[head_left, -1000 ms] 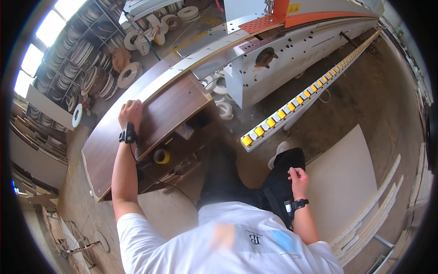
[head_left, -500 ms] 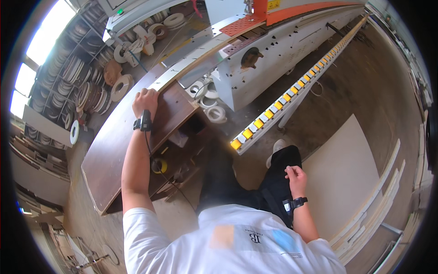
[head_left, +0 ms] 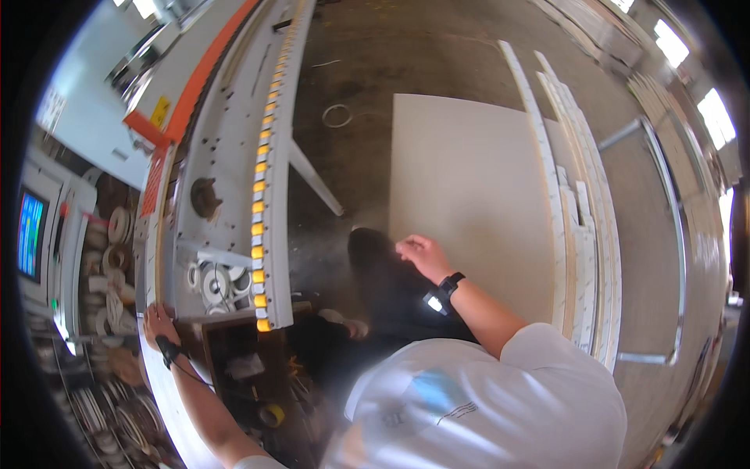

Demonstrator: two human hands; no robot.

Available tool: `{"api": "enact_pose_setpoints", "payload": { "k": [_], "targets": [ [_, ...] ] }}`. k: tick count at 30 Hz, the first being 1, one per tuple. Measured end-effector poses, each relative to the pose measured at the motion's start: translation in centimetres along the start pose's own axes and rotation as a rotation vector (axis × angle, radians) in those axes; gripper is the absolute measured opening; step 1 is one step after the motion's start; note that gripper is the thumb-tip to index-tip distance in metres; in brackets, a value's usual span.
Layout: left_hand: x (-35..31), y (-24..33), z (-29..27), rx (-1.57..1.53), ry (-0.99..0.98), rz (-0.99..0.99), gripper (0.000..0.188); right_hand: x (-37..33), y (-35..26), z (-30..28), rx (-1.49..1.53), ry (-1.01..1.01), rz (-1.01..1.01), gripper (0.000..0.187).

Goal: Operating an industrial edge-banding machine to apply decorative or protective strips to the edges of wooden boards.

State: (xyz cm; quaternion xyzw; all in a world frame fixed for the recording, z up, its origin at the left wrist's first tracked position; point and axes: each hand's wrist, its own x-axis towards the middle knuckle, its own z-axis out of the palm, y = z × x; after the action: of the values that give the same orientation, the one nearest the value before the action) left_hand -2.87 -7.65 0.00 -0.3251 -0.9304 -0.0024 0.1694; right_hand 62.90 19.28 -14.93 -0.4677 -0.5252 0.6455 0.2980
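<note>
View: turns right, so things sit in new spots.
Left hand (head_left: 159, 324): is farther along the long top (head_left: 176, 414), closer to the white rolls (head_left: 208, 274).
Right hand (head_left: 424, 256): is higher up, in front of the pale board (head_left: 469, 180).
Roller rail (head_left: 273, 227): no longer slants right; it runs almost straight up, left of the middle.
Blue screen (head_left: 31, 234): pops into sight at the left.
Metal frame (head_left: 678, 234): shows much more at the right.

Glossy tabletop (head_left: 165, 391), smooth matt board (head_left: 469, 187), plastic-looking rollers (head_left: 258, 252), shiny metal tubing (head_left: 679, 227), matt cloth shirt (head_left: 516, 391).
</note>
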Motion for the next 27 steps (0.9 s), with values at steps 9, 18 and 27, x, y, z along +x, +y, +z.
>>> {"api": "enact_pose_setpoints", "payload": {
  "k": [9, 18, 27],
  "targets": [
    [1.2, -2.0, 4.0, -0.275, 0.092, 0.136, 0.048, -7.6, 7.5, -26.4, -0.884, 1.045, 0.082, 0.052],
    [1.5, -2.5, 4.9, -0.348, 0.067, 0.106, 0.044, -18.1, 12.8, -33.3, -1.14, 1.126, 0.598, 0.086],
    [1.3, -2.7, 4.7, -0.321, 0.084, 0.07, 0.041, -16.7, 12.0, -32.5, -1.243, 1.168, 0.585, 0.071]
  ]
}}
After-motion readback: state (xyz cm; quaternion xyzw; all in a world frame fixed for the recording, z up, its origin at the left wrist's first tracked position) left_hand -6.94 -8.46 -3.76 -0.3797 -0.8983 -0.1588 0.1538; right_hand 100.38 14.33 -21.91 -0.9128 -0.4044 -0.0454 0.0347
